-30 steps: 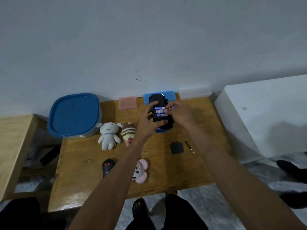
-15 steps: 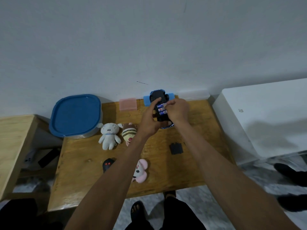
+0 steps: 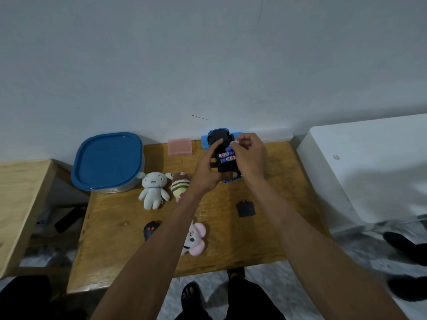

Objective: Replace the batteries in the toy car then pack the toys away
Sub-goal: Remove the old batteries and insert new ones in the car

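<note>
Round-cornered blue-lidded plastic tub (image 3: 107, 161) at far left of wooden table (image 3: 272, 239). White plush doll (image 3: 153, 189) right of tub. Left hand (image 3: 206, 173) grips upturned black toy car (image 3: 223, 155) from left, above table's back edge. Purple batteries (image 3: 227, 157) seated in car. Right hand (image 3: 249, 158) pinches one battery, fingers curled narrow. Black square battery cover (image 3: 245, 208) on table, below car.

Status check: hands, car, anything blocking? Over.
Left hand grips upturned toy car. Right hand pinches a battery at the open bay; two batteries seated. Cover off, on table. Nothing blocking.
</note>
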Tool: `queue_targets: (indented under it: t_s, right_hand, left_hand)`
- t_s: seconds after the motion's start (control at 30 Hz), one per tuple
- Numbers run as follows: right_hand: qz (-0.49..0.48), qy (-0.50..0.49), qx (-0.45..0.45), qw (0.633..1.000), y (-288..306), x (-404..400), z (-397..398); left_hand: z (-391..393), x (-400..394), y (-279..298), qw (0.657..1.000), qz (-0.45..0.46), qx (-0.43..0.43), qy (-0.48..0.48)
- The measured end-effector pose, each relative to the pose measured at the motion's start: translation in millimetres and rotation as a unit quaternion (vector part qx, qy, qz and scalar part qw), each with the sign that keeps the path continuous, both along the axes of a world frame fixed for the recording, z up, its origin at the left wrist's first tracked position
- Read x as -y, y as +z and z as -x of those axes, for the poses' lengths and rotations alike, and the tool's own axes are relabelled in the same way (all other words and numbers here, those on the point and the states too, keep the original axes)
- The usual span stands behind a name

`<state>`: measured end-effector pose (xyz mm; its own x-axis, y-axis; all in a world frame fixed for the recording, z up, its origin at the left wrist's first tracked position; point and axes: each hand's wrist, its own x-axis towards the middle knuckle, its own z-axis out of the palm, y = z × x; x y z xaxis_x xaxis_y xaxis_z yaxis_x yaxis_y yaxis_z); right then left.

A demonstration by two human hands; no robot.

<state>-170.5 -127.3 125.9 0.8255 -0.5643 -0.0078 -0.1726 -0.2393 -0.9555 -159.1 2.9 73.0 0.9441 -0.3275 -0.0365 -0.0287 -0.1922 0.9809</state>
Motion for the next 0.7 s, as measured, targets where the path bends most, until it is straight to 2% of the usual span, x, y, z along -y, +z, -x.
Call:
queue_targets:
  t_s: [0.07,0.13,0.27,0.37,0.7]
  right_hand:
    - [0.033,0.021,0.011,0.999,3.2,8.3,-1.4]
    - [0.097,0.097,-0.010,0.991,5.5,16.1,-4.7]
    - [0.238,0.224,-0.067,0.943,7.7,19.0,-5.7]
    - [0.292,0.235,-0.078,0.924,5.2,15.2,-3.9]
    - [0.327,0.202,-0.098,0.918,14.7,5.6,1.2]
  left_hand:
    - [-0.2,-2.1,-0.1,1.000,0.003,-0.002,0.004]
    - [0.3,-4.0,0.8,1.000,0.002,-0.004,0.007]
    - [-0.1,-3.2,2.6,1.000,-0.003,0.019,-0.004]
    - [0.0,-0.1,5.8,0.999,-0.018,0.033,-0.016]
    - [1.6,2.3,12.4,0.997,-0.042,0.064,-0.032]
